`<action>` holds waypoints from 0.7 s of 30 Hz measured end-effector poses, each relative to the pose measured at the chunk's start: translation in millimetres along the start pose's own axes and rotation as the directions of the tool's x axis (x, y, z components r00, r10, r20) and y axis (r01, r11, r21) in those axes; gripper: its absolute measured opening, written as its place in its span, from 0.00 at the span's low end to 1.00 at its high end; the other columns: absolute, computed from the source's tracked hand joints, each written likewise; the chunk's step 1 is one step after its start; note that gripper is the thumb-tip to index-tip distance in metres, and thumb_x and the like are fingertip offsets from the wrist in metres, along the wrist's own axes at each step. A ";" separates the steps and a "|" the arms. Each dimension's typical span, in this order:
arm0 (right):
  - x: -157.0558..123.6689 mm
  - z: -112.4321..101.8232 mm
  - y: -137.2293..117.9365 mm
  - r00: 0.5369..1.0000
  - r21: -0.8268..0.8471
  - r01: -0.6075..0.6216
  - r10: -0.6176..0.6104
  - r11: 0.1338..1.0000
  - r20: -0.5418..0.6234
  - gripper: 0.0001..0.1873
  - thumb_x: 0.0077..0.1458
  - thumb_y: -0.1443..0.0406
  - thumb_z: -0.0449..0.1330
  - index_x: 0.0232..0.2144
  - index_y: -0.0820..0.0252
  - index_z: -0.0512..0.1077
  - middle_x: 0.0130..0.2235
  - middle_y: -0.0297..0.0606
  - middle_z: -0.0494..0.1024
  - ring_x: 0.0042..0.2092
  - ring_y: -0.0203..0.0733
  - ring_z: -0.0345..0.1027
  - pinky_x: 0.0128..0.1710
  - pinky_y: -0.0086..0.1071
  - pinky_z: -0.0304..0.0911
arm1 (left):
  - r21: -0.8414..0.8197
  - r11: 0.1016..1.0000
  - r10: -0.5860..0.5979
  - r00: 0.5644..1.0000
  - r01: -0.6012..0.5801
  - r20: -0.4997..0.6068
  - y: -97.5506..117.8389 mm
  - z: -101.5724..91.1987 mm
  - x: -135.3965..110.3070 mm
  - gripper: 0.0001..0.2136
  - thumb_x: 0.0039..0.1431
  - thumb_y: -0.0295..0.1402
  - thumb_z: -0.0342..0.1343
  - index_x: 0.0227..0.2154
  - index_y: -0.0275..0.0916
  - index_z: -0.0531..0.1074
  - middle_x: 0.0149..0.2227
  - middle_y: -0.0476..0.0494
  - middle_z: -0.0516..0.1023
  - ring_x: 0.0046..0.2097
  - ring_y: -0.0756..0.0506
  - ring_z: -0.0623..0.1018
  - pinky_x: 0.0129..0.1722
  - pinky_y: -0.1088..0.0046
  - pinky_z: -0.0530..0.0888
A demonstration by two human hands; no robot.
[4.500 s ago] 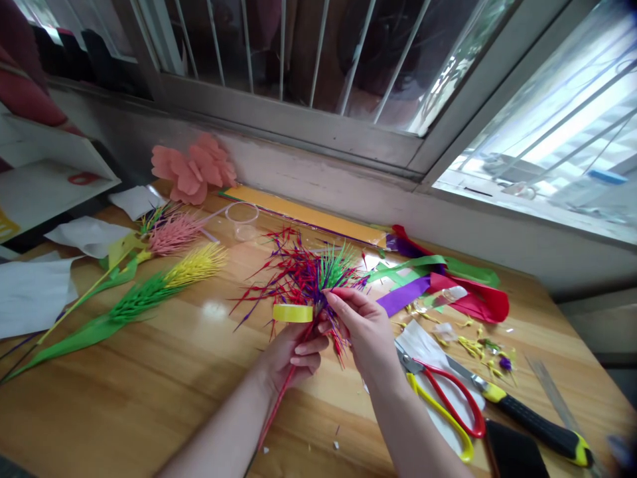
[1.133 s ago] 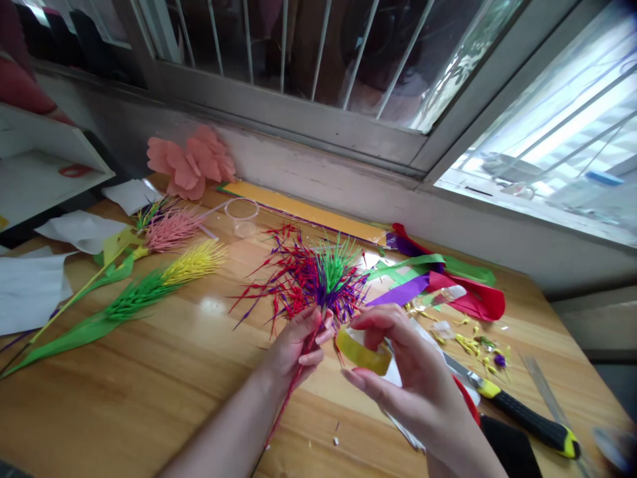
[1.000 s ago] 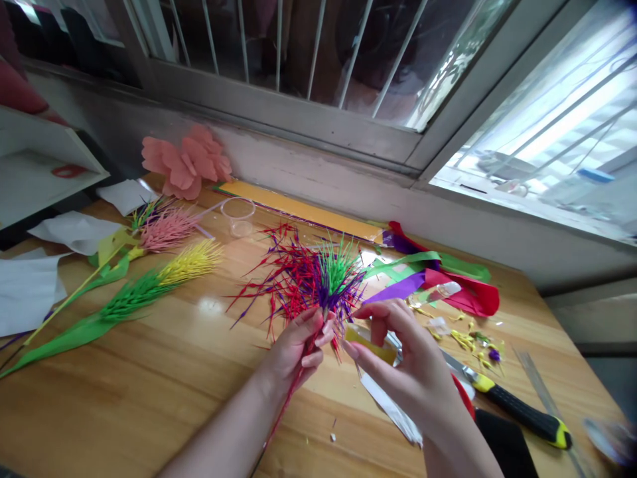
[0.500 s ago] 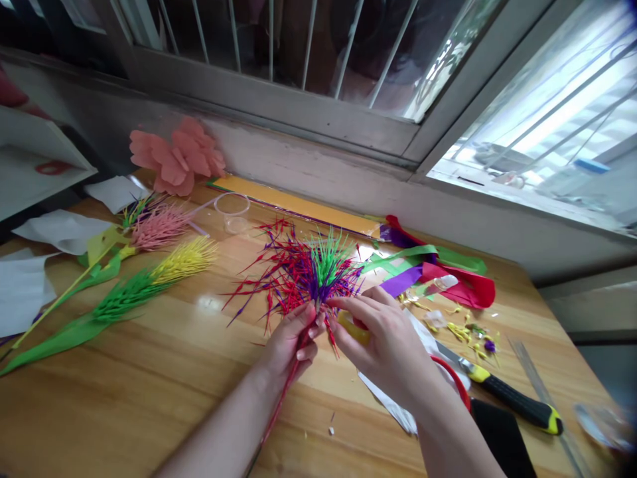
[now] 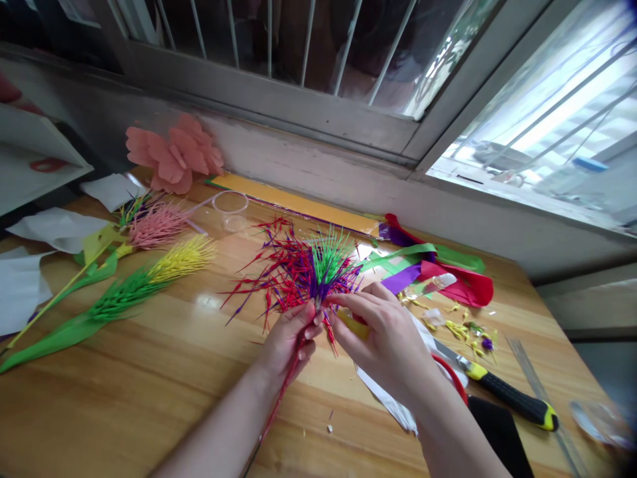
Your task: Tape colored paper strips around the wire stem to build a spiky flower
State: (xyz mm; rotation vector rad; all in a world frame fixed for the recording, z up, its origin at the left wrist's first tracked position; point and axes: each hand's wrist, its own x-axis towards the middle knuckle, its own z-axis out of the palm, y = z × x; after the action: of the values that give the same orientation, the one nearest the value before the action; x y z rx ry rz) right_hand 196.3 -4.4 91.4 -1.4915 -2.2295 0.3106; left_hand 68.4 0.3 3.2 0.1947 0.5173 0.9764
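Observation:
My left hand [image 5: 287, 336] is closed round the red stem of a spiky paper flower [image 5: 298, 271] with red, purple and green spikes, holding it just under the head above the wooden table [image 5: 164, 372]. My right hand [image 5: 388, 335] is closed on a yellow roll of tape [image 5: 354, 324], with its fingertips pressed to the stem right beside the left thumb. Most of the roll is hidden behind the fingers.
Green, yellow and pink paper wheat stalks [image 5: 124, 292] lie at the left, with a pink paper flower [image 5: 172, 159] and a clear cup [image 5: 230, 207] behind. Coloured paper strips [image 5: 438, 275], a yellow-black knife [image 5: 507, 395], red scissors handle [image 5: 450, 375] and a ruler [image 5: 535, 372] lie right.
My right hand took the tape roll off the left hand, turned it in the air, then brought it back against the stem. The left hand kept its grip on the flower.

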 end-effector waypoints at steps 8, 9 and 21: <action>-0.7 1.9 -2.5 0.998 -0.005 -0.010 0.010 1.000 -0.056 0.09 0.48 0.68 0.55 0.30 0.58 0.75 0.23 0.36 0.75 0.30 0.41 0.61 0.33 0.35 0.59 | 0.040 0.999 -0.032 0.998 0.030 0.048 4.4 3.8 -2.5 0.16 0.42 0.37 0.64 0.19 0.33 0.63 0.19 0.57 0.59 0.14 0.62 0.52 0.07 0.91 0.53; -0.7 1.8 -3.0 0.998 -0.006 -0.009 0.008 1.000 -0.058 0.08 0.48 0.68 0.55 0.30 0.58 0.75 0.23 0.36 0.74 0.30 0.41 0.61 0.33 0.35 0.59 | 0.063 0.998 -0.026 0.998 0.023 0.049 4.9 4.4 -2.8 0.16 0.43 0.38 0.64 0.19 0.33 0.63 0.18 0.58 0.58 0.14 0.62 0.51 0.07 0.91 0.53; -3.0 5.7 -6.3 0.993 -0.074 -0.004 -0.005 0.997 -0.120 0.05 0.48 0.67 0.56 0.26 0.58 0.73 0.22 0.36 0.73 0.30 0.42 0.59 0.31 0.35 0.57 | 0.345 0.927 0.149 0.989 -0.147 0.022 0.3 6.2 -6.7 0.16 0.47 0.43 0.59 0.17 0.35 0.65 0.13 0.58 0.56 0.12 0.58 0.55 0.08 0.84 0.60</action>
State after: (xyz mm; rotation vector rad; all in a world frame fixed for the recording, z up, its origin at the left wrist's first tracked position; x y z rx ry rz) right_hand 189.4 -9.3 88.3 -1.5060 -2.1676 0.1355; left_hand 68.3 -4.6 10.9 0.5548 0.6855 1.0278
